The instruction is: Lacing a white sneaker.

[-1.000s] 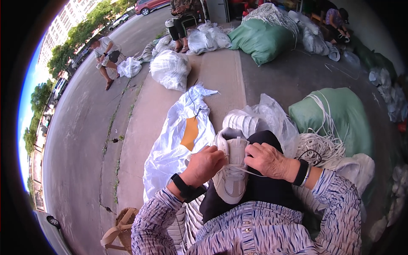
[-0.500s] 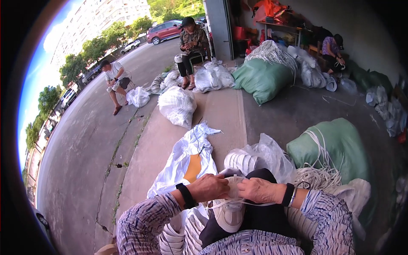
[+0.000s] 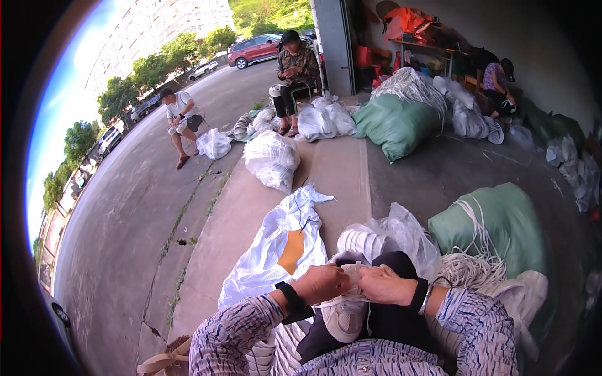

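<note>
A pale beige-white sneaker (image 3: 343, 318) rests on my dark-trousered lap, its toe toward me. Above its tongue and eyelets, my left hand (image 3: 321, 283) and my right hand (image 3: 384, 284) work close together, each with fingers pinched. Both appear to grip the thin white shoelace (image 3: 327, 304), though the fingers hide most of it. Beside my left leg several pale shoes (image 3: 260, 357) are stacked, partly covered by my sleeve. More white shoes (image 3: 360, 241) lie beyond my knees by a clear plastic bag (image 3: 411, 235).
A white sack (image 3: 266, 250) with an orange-yellow patch lies ahead on the left. On the right, a green sack (image 3: 495, 219) stands by a heap of white laces (image 3: 473, 272). Farther off are a white bag (image 3: 273, 161), another green sack (image 3: 401, 125) and three seated people.
My hands have drawn slightly closer together over the sneaker, the left one moving rightward. The whole view has shifted a little, so the surroundings sit lower and farther right.
</note>
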Demonstrator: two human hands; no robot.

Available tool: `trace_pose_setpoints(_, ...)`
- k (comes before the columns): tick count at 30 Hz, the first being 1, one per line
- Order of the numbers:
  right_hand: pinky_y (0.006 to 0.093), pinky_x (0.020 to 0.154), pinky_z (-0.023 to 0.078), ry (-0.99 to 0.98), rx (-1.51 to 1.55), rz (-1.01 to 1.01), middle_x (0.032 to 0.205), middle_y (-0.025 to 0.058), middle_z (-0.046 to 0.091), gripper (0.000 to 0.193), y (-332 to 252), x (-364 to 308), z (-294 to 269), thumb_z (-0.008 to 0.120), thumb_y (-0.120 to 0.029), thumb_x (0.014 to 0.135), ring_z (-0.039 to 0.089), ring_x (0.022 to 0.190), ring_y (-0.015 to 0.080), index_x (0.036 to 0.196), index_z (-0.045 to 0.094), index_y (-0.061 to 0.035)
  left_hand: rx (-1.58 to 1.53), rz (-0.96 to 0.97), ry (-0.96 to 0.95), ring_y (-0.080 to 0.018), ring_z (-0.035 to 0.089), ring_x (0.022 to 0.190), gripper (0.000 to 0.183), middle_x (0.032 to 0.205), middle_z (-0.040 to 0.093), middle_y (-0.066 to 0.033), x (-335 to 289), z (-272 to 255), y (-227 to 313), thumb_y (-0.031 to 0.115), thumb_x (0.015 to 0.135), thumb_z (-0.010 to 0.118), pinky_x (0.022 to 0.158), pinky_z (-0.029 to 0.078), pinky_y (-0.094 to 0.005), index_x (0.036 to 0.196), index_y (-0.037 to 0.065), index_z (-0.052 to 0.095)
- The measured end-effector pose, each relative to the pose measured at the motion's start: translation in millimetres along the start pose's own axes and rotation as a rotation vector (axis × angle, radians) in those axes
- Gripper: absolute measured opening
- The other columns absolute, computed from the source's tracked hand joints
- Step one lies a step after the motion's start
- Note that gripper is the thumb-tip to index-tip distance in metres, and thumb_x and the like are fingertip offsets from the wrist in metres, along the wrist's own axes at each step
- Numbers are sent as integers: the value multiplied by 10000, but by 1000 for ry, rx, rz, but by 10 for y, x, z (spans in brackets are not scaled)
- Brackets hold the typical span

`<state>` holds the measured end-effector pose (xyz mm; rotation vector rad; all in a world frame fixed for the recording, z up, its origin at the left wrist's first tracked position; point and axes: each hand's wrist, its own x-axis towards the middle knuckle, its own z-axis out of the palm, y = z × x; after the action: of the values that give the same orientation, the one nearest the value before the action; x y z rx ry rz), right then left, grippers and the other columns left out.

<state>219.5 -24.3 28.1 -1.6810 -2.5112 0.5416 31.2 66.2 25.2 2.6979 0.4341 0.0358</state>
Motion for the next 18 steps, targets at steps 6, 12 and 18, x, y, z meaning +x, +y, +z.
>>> trace_pose_setpoints(6,411,730,457,81,-102,-5,883,168,562,146,-14,-109,122,590,-64,722,587,852,320,836,651,4,-1015,-195,289,-55,512,736,194,791,569,39,-76,205,59,195,926,567,666,453,-233,902,7,607)
trace_pose_setpoints(12,276,715,447,590,849,109,833,52,592,132,116,20,-278,560,-137,865,560,786,147,855,599,-12,-597,-212,395,-96,542,732,126,819,581,-27,-87,239,116,134,855,652,663,459,-239,889,17,620)
trace_pose_setpoints(18,187,458,445,342,1480,369,720,54,608,160,301,-157,-106,485,-185,932,560,526,87,907,539,-36,-367,-288,364,-238,636,714,73,793,650,-71,-65,123,126,140,793,633,635,492,-323,850,95,639)
